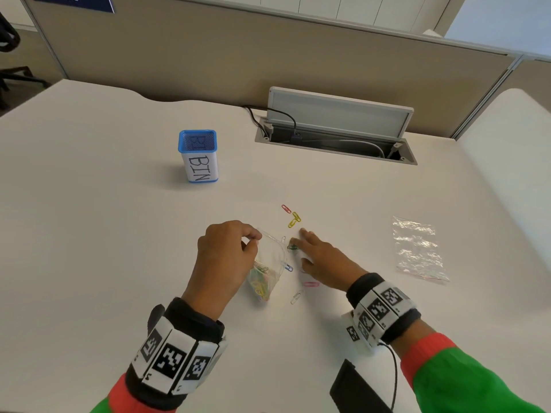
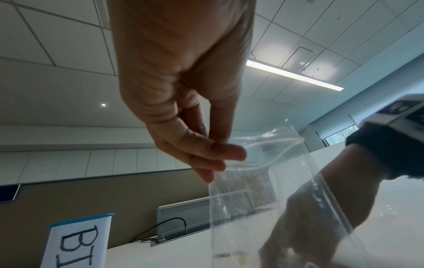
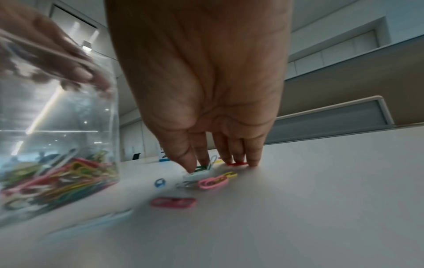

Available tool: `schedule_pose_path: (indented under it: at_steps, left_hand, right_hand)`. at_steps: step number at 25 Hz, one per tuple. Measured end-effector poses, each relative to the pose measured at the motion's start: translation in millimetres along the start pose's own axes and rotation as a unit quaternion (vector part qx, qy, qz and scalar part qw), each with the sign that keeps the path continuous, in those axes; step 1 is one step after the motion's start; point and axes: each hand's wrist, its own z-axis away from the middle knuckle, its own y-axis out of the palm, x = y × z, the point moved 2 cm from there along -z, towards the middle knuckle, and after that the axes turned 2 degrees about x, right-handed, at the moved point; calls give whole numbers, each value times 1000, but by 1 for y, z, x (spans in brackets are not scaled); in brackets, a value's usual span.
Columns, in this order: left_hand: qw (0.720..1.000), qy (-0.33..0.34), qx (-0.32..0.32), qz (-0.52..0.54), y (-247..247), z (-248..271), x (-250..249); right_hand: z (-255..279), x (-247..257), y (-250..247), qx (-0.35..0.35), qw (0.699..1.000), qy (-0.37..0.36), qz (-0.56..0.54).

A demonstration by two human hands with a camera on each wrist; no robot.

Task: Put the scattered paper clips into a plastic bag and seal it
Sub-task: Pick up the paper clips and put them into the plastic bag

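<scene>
The loose paper clips point(image 1: 293, 220) are lying scattered on the white desk point(image 1: 119, 234) just beside the clear plastic bag point(image 1: 268, 263), which is already holding a mixed-colour heap; being light, thin and probably slippery, they are best pinched one at a time by their wire edges. Your right hand point(image 1: 322, 260) is pressing thumb and fingertips down onto a green clip point(image 1: 292, 247), while your left hand point(image 1: 226, 251) is pinching the limp bag's rim, holding its mouth open. Beyond, a blue-rimmed holder point(image 1: 198, 156) is showing the handwritten label "BIN".
</scene>
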Motion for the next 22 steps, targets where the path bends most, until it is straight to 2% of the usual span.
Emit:
schedule_pose_path:
  at_steps: [7,11,15,17,19,22]
  left_hand:
    - [1000,9,4,-3,0,1,-1]
    - [1000,10,8,-3,-1,3,-2]
    - [1000,11,8,-3,-3,4,-1]
    - [1000,12,11,-2,-3,5,-2]
    - [1000,13,17,0,-2,6,-4]
    - [1000,13,26,3,-1,6,-7]
  right_hand:
    - [42,14,13,-32,999,-35,-5]
    - [54,22,28,-13,996,-28,79]
    - [55,24,26,-83,990,-34,109]
    - [51,21,20,-92,989,-30,116]
    - [47,15,12,-97,990,-17,99]
    - [42,6,1,-81,996,31,7]
